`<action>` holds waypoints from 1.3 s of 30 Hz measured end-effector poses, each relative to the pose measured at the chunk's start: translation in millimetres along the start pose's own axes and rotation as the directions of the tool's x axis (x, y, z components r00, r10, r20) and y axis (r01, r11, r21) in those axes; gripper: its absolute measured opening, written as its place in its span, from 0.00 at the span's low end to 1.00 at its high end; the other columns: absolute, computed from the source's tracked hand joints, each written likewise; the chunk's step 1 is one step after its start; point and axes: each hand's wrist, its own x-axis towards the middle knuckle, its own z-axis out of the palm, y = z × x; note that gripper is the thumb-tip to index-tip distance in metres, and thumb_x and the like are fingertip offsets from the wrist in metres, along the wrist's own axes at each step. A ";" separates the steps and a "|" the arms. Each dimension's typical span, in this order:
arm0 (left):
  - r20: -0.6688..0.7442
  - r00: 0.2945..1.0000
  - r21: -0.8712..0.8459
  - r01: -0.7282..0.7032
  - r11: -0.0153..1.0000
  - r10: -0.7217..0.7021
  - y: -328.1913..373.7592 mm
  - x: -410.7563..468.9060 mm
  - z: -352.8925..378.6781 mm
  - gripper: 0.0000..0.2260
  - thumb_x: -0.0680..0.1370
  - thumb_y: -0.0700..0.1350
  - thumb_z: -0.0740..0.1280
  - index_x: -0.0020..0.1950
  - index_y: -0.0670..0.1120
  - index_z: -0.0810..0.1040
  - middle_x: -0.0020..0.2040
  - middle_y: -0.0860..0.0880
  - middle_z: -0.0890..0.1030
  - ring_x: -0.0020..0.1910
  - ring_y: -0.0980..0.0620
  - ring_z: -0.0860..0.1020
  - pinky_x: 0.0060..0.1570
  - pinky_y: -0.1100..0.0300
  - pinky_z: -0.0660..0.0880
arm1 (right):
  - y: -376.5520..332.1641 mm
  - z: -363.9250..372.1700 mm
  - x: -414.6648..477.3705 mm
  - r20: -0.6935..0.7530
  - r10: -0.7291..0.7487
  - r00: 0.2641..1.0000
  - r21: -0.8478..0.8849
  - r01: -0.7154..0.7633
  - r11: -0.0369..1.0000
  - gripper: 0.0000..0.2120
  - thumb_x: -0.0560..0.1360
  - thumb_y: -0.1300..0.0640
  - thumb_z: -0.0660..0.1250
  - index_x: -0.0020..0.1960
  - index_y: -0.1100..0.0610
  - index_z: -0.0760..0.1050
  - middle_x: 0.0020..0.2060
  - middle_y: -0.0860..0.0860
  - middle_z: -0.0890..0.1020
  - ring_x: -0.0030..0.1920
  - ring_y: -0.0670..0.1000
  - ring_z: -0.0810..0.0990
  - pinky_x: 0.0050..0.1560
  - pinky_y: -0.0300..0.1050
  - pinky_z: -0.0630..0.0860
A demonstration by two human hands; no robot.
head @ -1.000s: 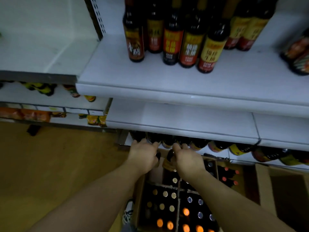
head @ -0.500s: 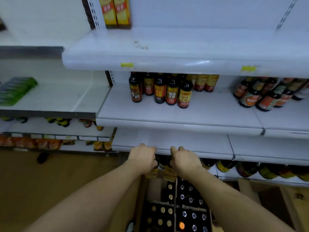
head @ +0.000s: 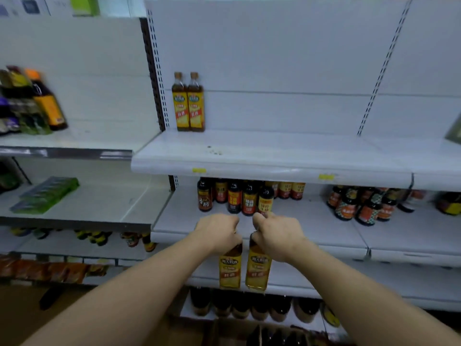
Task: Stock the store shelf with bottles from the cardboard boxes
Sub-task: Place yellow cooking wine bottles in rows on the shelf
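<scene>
- Head camera faced white store shelving, with two bare forearms reaching in from 6 o'clock toward the middle of the view.
- The left hand (head: 219, 233) gripped the neck of a yellow-labelled bottle, the left bottle (head: 230, 269). Its fingers were curled round the neck and pressed together, and the bottle hung upright below the fist.
- The right hand (head: 277, 236) held the right bottle (head: 258, 270) the same way, with its fingers wrapped round the neck. This bottle hung at 3 o'clock of the left one, just beside it.
- Both bottles were in the air in front of the shelf edges, a little toward 6 o'clock from centre, and rested on nothing.
- Gripping by the neck probably kept each base free to set down flat.
- A pair of matching bottles (head: 188, 106) stood at 11 o'clock on the upper shelf (head: 274, 156), against the back panel.
- The carried bottles likely belonged beside that pair, at its 3 o'clock, where the shelf lay bare.
- Dark sauce bottles (head: 239, 198) stood on the middle shelf (head: 311, 221), at 12 o'clock of the hands.
- The cardboard box (head: 224, 333) sat at 6 o'clock, cut off by the bottom edge, with dark bottle tops showing inside.
</scene>
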 end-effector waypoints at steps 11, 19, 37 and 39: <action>-0.123 0.992 0.026 0.013 1.000 -0.009 10.3 -2.5 -127.7 0.08 0.80 0.55 0.63 0.46 0.52 0.73 0.45 0.50 0.78 0.44 0.49 0.78 0.46 0.52 0.78 | 6.3 -115.2 23.9 -0.115 -0.033 0.993 -0.076 0.024 0.997 0.11 0.82 0.43 0.55 0.55 0.50 0.68 0.46 0.51 0.75 0.45 0.57 0.77 0.45 0.52 0.74; -0.240 0.970 -0.012 0.026 1.000 -0.028 12.0 -2.7 -195.8 0.08 0.78 0.55 0.65 0.45 0.52 0.74 0.45 0.51 0.78 0.44 0.49 0.78 0.49 0.50 0.81 | 12.1 -193.4 30.6 -0.148 -0.011 0.989 -0.063 0.001 0.998 0.10 0.82 0.45 0.55 0.59 0.47 0.69 0.49 0.47 0.76 0.48 0.52 0.76 0.41 0.49 0.70; -0.418 0.908 -0.145 -0.088 0.986 0.020 3.3 72.3 -308.4 0.10 0.79 0.54 0.68 0.47 0.48 0.79 0.44 0.48 0.81 0.42 0.50 0.78 0.35 0.57 0.71 | 29.4 -301.2 104.6 -0.185 0.010 0.983 -0.030 -0.016 0.999 0.08 0.82 0.47 0.58 0.57 0.47 0.73 0.53 0.47 0.80 0.52 0.50 0.76 0.51 0.50 0.76; -0.422 0.906 -0.159 -0.109 0.981 0.032 -6.0 88.8 -315.6 0.10 0.79 0.53 0.69 0.47 0.47 0.79 0.45 0.47 0.81 0.43 0.49 0.78 0.35 0.57 0.72 | 29.7 -305.2 122.6 -0.181 0.014 0.983 -0.010 -0.016 1.000 0.07 0.81 0.48 0.59 0.56 0.47 0.74 0.53 0.47 0.80 0.53 0.50 0.76 0.53 0.50 0.76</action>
